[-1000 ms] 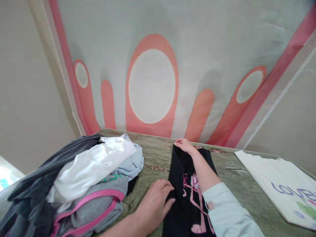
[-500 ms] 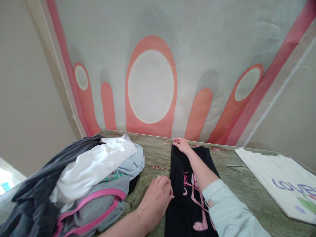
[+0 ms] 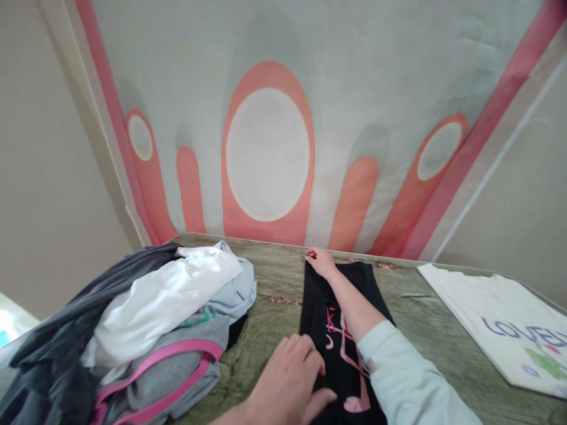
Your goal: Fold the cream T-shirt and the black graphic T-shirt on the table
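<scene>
A black T-shirt (image 3: 323, 319) with pink lettering and a pink printed figure lies folded lengthwise on the wood-patterned table. At its far left corner my right hand (image 3: 321, 261) pinches the cloth, and my right forearm crosses over the print. Nearer to me, my left hand (image 3: 290, 375) rests at the shirt's left edge, thumb apart from its slightly bent fingers, apparently holding nothing. The shirt's near end is partly hidden by my left hand and the bottom of the view.
On the left lies a heap of clothes: a dark grey garment (image 3: 57, 336), a white garment (image 3: 163, 298), a light blue one (image 3: 237, 289) and a grey one with pink trim (image 3: 195, 336). A white T-shirt (image 3: 491, 319) lies flat at right. Behind the table (image 3: 274, 271) rises a patterned wall panel (image 3: 345, 71).
My left hand has slid toward me along the shirt's left edge, and its thumb has come away from the fingers. My right hand keeps its pinch at the far corner.
</scene>
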### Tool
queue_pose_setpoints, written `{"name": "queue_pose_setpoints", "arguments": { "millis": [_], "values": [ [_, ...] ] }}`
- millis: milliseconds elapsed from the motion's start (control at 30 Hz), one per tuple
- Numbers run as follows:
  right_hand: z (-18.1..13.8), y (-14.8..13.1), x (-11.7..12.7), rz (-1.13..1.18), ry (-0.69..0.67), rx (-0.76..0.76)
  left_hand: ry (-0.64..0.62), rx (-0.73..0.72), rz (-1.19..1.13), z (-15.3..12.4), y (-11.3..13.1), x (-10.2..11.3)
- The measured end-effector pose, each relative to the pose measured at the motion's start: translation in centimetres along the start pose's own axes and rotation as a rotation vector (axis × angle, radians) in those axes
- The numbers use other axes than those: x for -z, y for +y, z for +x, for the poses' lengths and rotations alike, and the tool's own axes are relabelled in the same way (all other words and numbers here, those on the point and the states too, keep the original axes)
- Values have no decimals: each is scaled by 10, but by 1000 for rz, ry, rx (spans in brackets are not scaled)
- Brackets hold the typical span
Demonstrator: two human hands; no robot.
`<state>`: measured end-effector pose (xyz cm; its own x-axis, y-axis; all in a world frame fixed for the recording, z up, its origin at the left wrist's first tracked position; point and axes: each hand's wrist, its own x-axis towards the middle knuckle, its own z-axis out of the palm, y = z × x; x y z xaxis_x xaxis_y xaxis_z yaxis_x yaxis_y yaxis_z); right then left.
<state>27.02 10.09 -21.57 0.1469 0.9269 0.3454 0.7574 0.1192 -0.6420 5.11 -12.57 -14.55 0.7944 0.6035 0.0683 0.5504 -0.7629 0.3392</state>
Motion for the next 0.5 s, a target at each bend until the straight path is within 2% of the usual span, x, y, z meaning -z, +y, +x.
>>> {"name": "queue_pose_setpoints", "arguments": {
  "millis": [167, 267, 333, 500],
  "values": [
    [-3, -4, 2, -57, 1, 30, -78, -64, 54, -1, 6, -31],
    [-4, -5, 3, -74, -4, 35, -102, -78, 24, 0, 5, -36],
    [-4, -5, 3, -83, -8, 34, -119, -110, 9, 1, 3, -29],
    [-4, -7, 4, -94, -5, 35, -205, -178, -51, 0, -4, 3]
  ]
}}
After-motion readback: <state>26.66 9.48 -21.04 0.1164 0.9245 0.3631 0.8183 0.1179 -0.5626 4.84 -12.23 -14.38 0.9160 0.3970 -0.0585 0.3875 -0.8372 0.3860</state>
